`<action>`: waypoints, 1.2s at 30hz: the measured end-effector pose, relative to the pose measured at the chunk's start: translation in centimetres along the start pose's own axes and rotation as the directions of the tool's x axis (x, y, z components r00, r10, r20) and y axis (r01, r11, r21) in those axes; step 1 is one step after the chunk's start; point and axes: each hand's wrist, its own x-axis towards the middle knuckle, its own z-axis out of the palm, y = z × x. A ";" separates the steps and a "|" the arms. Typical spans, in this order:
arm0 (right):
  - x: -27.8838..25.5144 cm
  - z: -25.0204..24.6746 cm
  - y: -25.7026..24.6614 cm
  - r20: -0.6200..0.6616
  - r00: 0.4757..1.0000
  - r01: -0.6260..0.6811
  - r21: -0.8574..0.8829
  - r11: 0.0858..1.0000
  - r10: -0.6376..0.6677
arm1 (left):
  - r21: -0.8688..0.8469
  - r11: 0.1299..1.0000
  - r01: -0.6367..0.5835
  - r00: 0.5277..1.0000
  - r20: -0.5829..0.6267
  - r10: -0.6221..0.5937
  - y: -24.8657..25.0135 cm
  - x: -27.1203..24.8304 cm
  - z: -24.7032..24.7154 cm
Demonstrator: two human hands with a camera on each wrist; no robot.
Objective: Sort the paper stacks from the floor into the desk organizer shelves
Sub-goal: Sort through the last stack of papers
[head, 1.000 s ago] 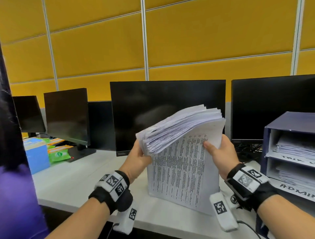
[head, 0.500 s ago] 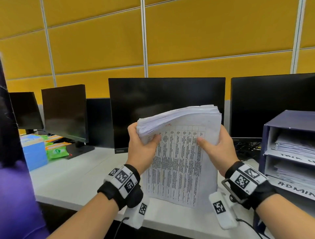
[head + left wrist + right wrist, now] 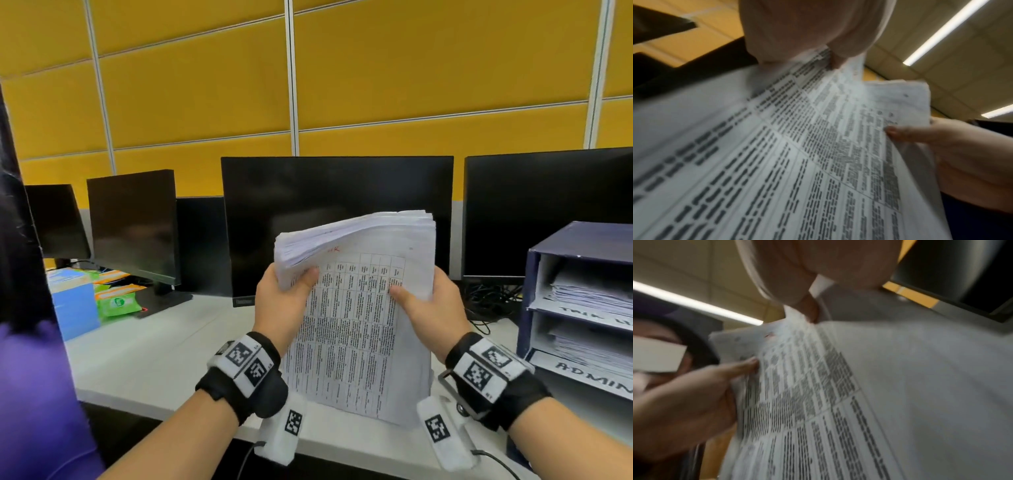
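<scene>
Thick white printed paper stack [image 3: 356, 329] gripped upright at near desk edge.
Left hand [image 3: 279, 305] and right hand [image 3: 433, 308] clamped on stack's sides, thumbs over front table sheet, top pages fanned leftward. Bottom edge down on white desk [image 3: 154, 356]. At right edge, dark blue cardboard organizer [image 3: 579, 240], shelves holding papers. Beyond, black monitors [image 3: 335, 192] along far edge.

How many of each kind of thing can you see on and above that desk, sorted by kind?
Monitors: 5
Paper stack in hands: 1
Hands: 2
Desk organizer: 1
Blue box: 1
Green packet: 1
Total: 11
</scene>
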 end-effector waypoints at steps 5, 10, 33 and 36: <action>-1.3 1.4 0.2 -0.049 0.989 0.125 -0.173 0.977 -0.136 | 0.080 0.990 -0.119 0.992 -0.027 0.122 0.6 -1.4 1.3; -0.9 1.0 -0.3 -0.052 0.996 0.065 -0.093 0.994 -0.070 | 0.012 0.991 -0.134 0.991 0.010 0.134 1.1 -1.0 0.8; 0.9 -0.7 -4.3 0.032 0.938 0.276 -0.668 0.691 -0.344 | 0.564 0.670 -0.483 0.852 0.129 0.507 3.0 -0.4 0.0; 1.1 -0.8 -3.8 0.027 0.914 0.327 -0.638 0.697 -0.404 | 0.570 0.665 -0.483 0.852 0.130 0.508 3.1 -0.3 -0.1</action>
